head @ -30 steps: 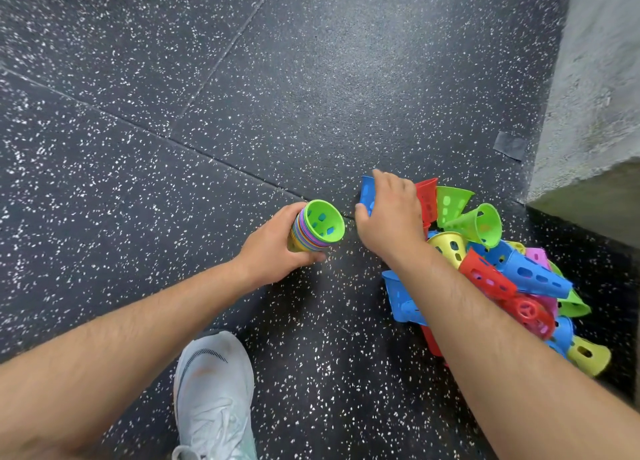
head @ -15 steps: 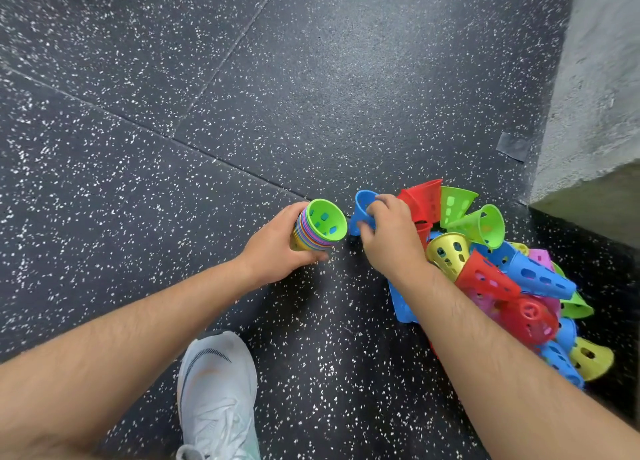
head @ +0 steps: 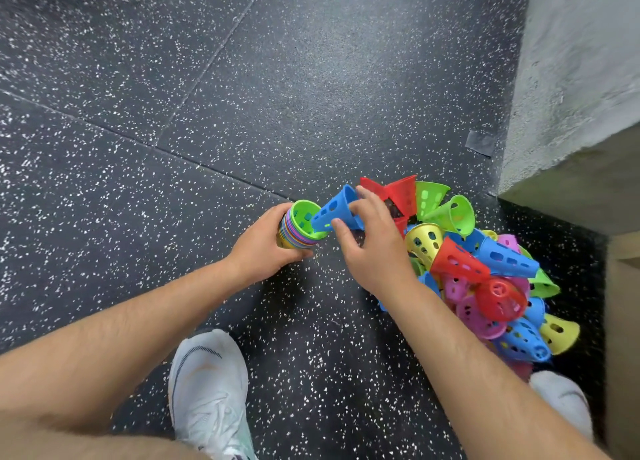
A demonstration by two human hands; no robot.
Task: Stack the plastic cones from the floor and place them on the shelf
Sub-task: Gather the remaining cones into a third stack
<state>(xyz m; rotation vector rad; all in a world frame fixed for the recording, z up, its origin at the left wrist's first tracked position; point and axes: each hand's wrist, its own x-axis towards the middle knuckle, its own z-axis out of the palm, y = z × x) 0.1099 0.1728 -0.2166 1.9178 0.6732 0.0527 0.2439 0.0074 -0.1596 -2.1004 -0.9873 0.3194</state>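
Blue cone (head: 333, 211) in right hand (head: 375, 253) pinch, tip inside nested stack (head: 293, 234) in left hand (head: 260, 250) grip

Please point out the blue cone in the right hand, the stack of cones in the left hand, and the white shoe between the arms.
blue cone (head: 334, 208), head view, its perforated side wall.
stack of cones (head: 290, 234), head view, the coloured rims.
white shoe (head: 207, 390), head view, its laced top.

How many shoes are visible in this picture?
2. One white shoe is at the bottom centre; the other shoe shows only partly at the bottom right.
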